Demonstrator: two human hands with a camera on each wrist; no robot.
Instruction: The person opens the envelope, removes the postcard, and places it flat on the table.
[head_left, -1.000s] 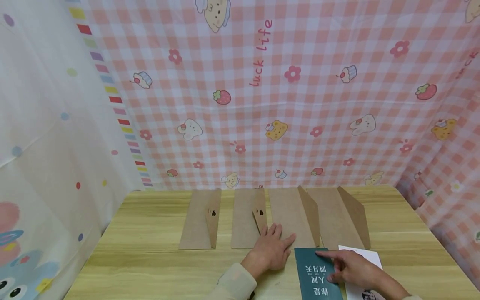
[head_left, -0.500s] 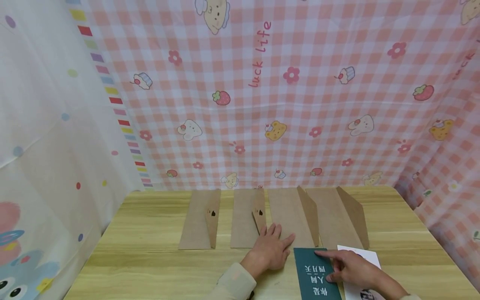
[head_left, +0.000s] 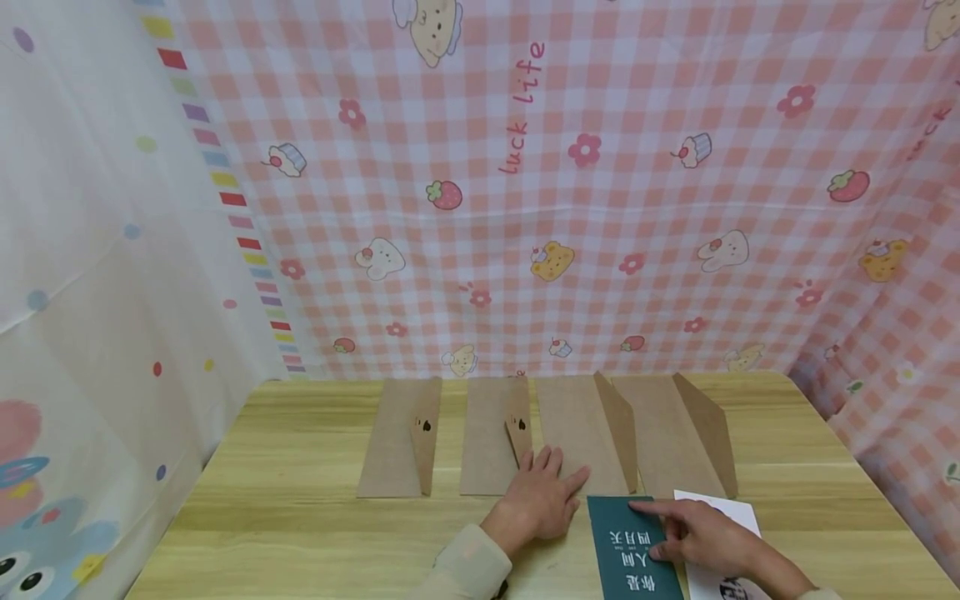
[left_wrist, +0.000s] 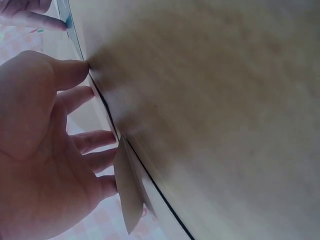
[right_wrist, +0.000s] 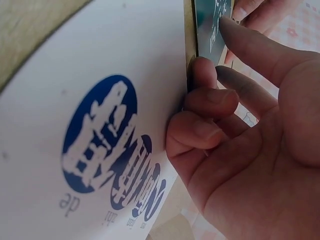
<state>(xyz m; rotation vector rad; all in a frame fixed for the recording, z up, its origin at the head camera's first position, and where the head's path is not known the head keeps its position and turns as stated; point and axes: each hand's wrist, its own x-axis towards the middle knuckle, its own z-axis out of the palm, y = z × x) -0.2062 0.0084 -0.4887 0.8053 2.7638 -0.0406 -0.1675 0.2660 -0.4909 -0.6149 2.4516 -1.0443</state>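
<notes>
My left hand (head_left: 536, 502) rests palm down with fingers spread, its fingertips on the lower left corner of a brown paper envelope (head_left: 581, 433) and along the right edge of another envelope (head_left: 487, 442), whose flap stands partly raised. In the left wrist view the fingertips touch the paper's edge. My right hand (head_left: 708, 535) reaches over a white card (right_wrist: 45, 110) with blue-circled characters. Its straight index finger and thumb touch a dark green card (head_left: 626, 562) with white characters, while the other fingers are curled in the right wrist view.
Another brown envelope (head_left: 393, 442) lies to the far left, and one more envelope (head_left: 675, 437) with its flap open to the far right. All lie in a row on the wooden table (head_left: 300, 542). A checked pink cloth (head_left: 480, 225) hangs behind the back edge.
</notes>
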